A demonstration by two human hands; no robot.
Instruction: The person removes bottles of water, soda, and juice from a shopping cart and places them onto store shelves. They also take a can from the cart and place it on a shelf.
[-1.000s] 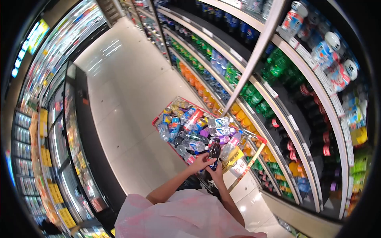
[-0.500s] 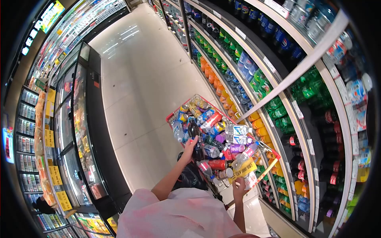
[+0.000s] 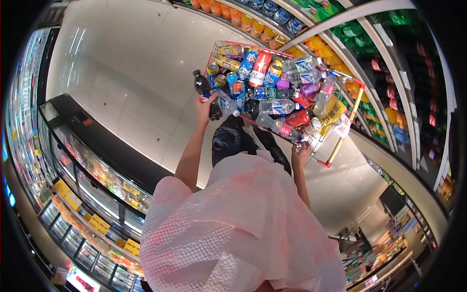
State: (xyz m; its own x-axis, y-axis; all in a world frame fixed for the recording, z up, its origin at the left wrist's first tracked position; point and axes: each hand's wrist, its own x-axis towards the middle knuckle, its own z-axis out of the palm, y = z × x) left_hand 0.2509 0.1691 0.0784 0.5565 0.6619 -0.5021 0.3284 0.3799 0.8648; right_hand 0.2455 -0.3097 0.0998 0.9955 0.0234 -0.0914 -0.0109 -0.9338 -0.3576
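Observation:
My left hand [image 3: 203,106] is closed around a dark cola bottle [image 3: 202,83], held outside the left side of the shopping cart [image 3: 337,152]. Close beside that hand, a clear plastic bottle [image 3: 227,103] leans at the cart's edge. My right hand [image 3: 302,153] is closed on the cart's near side rim, its fingertips partly hidden. Drinks fill the cart: a red beer can [image 3: 260,68], blue cans [image 3: 248,60], and several clear water bottles [image 3: 278,106]. A yellow sign [image 3: 332,115] lies near the cart's yellow handle.
Shelves of orange soda bottles [image 3: 236,16] and green bottles [image 3: 352,31] run along the right, close to the cart. A black-edged freezer case [image 3: 92,129] stands at the left. Pale tiled floor [image 3: 141,63] lies between them.
My left hand has carried the cola bottle from over the cart to outside its left side. My right hand has moved from near the yellow sign to the near rim. The view has turned.

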